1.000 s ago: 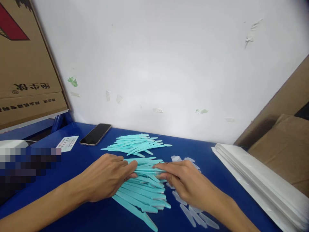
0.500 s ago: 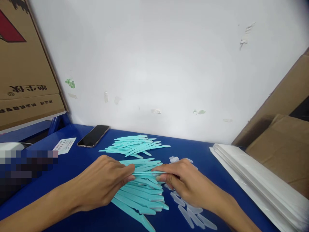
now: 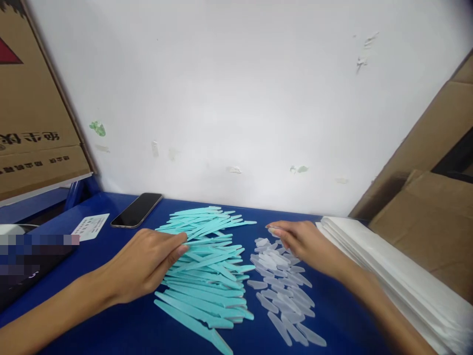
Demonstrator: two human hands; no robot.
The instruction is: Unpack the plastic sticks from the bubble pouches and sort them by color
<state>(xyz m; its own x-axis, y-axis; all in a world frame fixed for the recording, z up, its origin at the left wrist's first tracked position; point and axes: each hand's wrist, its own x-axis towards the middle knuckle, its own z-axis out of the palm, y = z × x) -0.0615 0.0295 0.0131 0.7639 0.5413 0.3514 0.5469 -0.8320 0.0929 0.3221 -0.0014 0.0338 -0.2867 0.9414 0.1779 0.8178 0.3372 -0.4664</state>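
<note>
Several teal plastic sticks (image 3: 207,276) lie fanned in a pile on the blue table (image 3: 121,325). My left hand (image 3: 148,261) rests on the pile's left side, its fingers curled and pinching one teal stick at its end. To the right lies a heap of small translucent caps (image 3: 281,291). My right hand (image 3: 301,241) hovers over the far end of that heap, fingertips pinched together on what looks like one cap. A second bunch of teal sticks (image 3: 203,217) lies further back.
A black phone (image 3: 136,210) and a white card (image 3: 90,227) lie at the back left. Cardboard boxes stand at the left (image 3: 33,108) and right (image 3: 432,217). A stack of white bags (image 3: 388,276) lines the right side. The wall is just behind.
My right hand has left the teal pile and moved right and back to the translucent caps. My left hand shifted slightly left and keeps hold of a stick. The camera turned a little right.
</note>
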